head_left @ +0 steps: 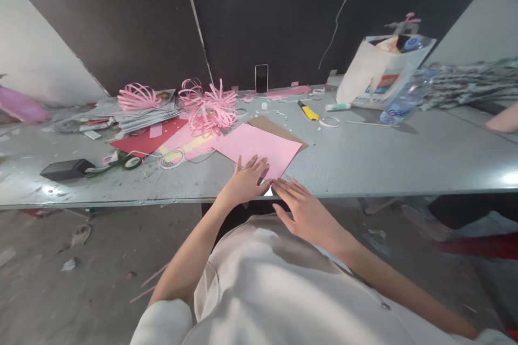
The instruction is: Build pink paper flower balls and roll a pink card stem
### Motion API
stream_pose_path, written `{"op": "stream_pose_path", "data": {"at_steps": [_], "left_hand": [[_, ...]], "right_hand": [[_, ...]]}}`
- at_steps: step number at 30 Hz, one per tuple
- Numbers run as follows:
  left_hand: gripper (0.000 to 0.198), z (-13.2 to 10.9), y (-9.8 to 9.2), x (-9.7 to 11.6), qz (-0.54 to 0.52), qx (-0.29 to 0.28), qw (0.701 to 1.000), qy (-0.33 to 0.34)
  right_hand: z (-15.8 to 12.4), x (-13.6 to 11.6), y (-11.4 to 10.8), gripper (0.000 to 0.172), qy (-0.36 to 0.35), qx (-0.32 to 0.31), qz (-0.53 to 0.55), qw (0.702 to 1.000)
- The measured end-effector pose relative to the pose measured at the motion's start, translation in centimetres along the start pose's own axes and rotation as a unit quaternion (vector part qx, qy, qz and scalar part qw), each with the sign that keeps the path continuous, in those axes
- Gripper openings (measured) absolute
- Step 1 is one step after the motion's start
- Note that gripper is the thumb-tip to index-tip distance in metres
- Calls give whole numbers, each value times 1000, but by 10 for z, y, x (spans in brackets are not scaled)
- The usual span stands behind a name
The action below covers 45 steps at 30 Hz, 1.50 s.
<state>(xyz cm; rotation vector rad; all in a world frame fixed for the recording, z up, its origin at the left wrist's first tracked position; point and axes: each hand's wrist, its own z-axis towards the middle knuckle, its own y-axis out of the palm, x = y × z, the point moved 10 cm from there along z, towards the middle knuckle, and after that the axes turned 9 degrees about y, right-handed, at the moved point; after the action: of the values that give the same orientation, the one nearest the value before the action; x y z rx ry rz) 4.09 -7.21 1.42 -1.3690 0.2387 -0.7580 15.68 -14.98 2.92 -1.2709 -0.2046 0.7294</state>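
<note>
A pink sheet of paper (pixel 259 144) lies near the table's front edge, turned at an angle, partly over a brown sheet (pixel 279 130). My left hand (pixel 246 180) rests on its near part with the fingers spread. Beside it, my right hand (pixel 299 207) has its fingers stretched out, the tips touching the paper's near corner and the thumb apart. A small white patch (pixel 268 190) shows between the two hands at that corner; I cannot make out what it is.
Curled pink paper strips (pixel 210 108), a red sheet (pixel 149 137) and a white tape roll (pixel 172 158) lie left. A black box (pixel 67 168) sits farther left. Behind are a phone (pixel 261 78) and a yellow cutter (pixel 308 111). A white bag (pixel 376 75) and a bottle (pixel 400 105) stand right.
</note>
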Motion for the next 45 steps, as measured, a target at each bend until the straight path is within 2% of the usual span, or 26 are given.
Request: {"op": "stream_pose_path", "data": {"at_steps": [8, 20, 28, 45], "left_hand": [[49, 0, 3, -3, 10, 3, 1000, 2], [42, 1, 6, -5, 6, -5, 1000, -3], [50, 1, 5, -3, 17, -29, 999, -10], [49, 1, 2, 0, 19, -17, 1000, -6]], "right_hand": [[3, 4, 12, 59, 9, 14, -50, 999], [-4, -1, 3, 55, -9, 23, -45, 999], [-2, -3, 0, 52, -13, 29, -53, 998], [3, 1, 2, 60, -4, 29, -44, 999]]}}
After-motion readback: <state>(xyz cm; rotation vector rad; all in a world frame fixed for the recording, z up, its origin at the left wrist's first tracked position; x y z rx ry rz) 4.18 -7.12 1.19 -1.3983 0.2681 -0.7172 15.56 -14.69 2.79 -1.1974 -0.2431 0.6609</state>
